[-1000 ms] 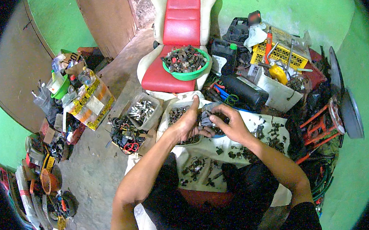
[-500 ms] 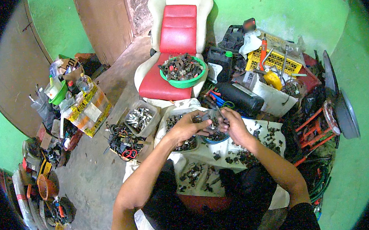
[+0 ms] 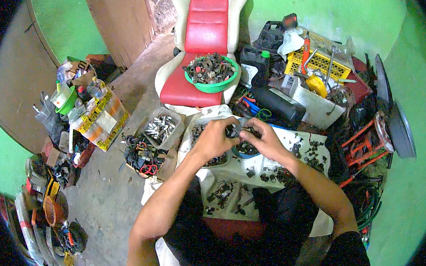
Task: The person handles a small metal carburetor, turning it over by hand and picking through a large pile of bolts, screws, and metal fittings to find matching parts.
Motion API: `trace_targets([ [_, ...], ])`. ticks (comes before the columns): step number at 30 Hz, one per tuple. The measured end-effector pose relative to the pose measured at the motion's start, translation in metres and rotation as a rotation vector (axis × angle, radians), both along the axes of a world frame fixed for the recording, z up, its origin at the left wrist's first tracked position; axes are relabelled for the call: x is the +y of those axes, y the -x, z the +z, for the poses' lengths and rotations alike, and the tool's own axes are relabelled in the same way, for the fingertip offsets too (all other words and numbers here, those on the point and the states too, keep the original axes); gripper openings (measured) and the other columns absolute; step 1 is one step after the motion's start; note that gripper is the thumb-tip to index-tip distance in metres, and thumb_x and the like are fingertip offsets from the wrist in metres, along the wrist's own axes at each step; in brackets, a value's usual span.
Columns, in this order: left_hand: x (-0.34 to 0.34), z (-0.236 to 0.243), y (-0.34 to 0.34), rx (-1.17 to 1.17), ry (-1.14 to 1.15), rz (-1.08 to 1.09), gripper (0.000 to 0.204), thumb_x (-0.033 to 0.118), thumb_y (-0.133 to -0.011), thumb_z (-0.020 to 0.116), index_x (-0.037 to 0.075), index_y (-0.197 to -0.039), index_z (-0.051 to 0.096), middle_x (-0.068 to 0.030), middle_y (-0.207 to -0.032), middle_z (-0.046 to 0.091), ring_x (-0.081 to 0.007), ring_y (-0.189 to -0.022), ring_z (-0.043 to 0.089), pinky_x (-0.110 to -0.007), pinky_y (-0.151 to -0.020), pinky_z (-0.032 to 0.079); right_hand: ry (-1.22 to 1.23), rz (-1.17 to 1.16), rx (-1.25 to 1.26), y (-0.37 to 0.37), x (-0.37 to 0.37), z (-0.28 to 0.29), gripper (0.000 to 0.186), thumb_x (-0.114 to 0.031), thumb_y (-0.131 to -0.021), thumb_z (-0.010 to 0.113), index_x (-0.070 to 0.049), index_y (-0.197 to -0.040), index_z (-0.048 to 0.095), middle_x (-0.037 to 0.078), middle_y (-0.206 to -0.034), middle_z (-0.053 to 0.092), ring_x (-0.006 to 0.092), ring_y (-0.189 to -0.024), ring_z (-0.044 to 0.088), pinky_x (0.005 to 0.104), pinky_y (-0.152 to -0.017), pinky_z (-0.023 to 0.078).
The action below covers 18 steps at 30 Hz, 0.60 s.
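Observation:
Over the white cloth [image 3: 295, 147], my two hands meet at the fingertips. My left hand [image 3: 217, 140] is closed, thumb and fingers pinching a small dark part [image 3: 233, 130] whose kind I cannot make out. Close against it, my right hand [image 3: 264, 139] has its fingers curled and its thumb at the same part. Below the hands stands a blue-rimmed bowl [image 3: 247, 156] with dark bits in it, partly hidden. A clear plastic tub [image 3: 220, 164] of small dark parts sits under my left hand. Loose dark pieces [image 3: 280, 177] are scattered on the cloth to the right.
A red and white seat [image 3: 190, 92] ahead bears a green basin [image 3: 215, 88] heaped with parts. At left are a tub of metal cylinders [image 3: 161, 129], tangled cables [image 3: 143, 157] and a taped carton [image 3: 106, 121]. A black canister [image 3: 282, 106], yellow crate [image 3: 319, 66] and orange metal stand [image 3: 364, 144] crowd the right.
My hands have drawn together over the bowl. The right hand has moved slightly left and its fingers have curled in toward the left hand's part. The view has shifted a little.

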State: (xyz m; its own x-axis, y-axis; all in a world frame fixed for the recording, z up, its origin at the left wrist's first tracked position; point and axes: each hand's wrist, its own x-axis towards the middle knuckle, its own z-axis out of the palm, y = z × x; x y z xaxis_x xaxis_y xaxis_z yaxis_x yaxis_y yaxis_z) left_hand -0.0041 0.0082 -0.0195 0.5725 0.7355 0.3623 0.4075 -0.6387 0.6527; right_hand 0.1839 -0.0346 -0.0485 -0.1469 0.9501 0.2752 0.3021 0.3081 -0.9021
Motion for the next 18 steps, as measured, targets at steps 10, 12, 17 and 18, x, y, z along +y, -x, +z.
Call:
trace_targets([
  [10,0.007,-0.003,0.007,0.082,0.070,-0.121,0.038,0.027,-0.074,0.075,0.004,-0.101,0.062,-0.0178,-0.089,0.066,-0.0327,-0.084,0.063,-0.040,-0.077,0.048,0.323,-0.019,0.135,-0.002,0.002,0.002,0.023,-0.024,-0.089,0.060,-0.001,-0.090,0.062,0.006,-0.074,0.063,0.0144,-0.069,0.059,0.0299,-0.066,0.046],
  [12,0.012,-0.006,0.009,0.042,0.049,-0.170,0.038,0.027,-0.075,0.074,0.004,-0.102,0.062,-0.0181,-0.092,0.066,-0.0340,-0.089,0.063,-0.040,-0.080,0.047,0.381,-0.039,0.255,-0.001,0.004,0.001,0.021,-0.022,-0.088,0.061,-0.001,-0.090,0.063,0.005,-0.071,0.063,0.0150,-0.064,0.058,0.0310,-0.062,0.046],
  [17,0.020,-0.009,0.013,0.124,0.036,-0.170,0.040,0.027,-0.075,0.074,0.003,-0.103,0.062,-0.0186,-0.096,0.065,-0.0349,-0.093,0.062,-0.040,-0.083,0.047,-0.088,-0.177,-0.179,0.010,0.006,0.002,0.022,-0.022,-0.085,0.062,0.000,-0.084,0.066,0.007,-0.071,0.065,0.0164,-0.062,0.059,0.0322,-0.060,0.046],
  [18,0.022,-0.010,0.015,0.132,0.016,-0.161,0.040,0.027,-0.074,0.074,0.002,-0.103,0.062,-0.0187,-0.097,0.065,-0.0350,-0.094,0.062,-0.040,-0.083,0.047,-0.114,-0.198,-0.225,0.014,0.005,0.003,0.023,-0.023,-0.085,0.063,0.000,-0.083,0.067,0.008,-0.070,0.065,0.0166,-0.063,0.060,0.0319,-0.061,0.046],
])
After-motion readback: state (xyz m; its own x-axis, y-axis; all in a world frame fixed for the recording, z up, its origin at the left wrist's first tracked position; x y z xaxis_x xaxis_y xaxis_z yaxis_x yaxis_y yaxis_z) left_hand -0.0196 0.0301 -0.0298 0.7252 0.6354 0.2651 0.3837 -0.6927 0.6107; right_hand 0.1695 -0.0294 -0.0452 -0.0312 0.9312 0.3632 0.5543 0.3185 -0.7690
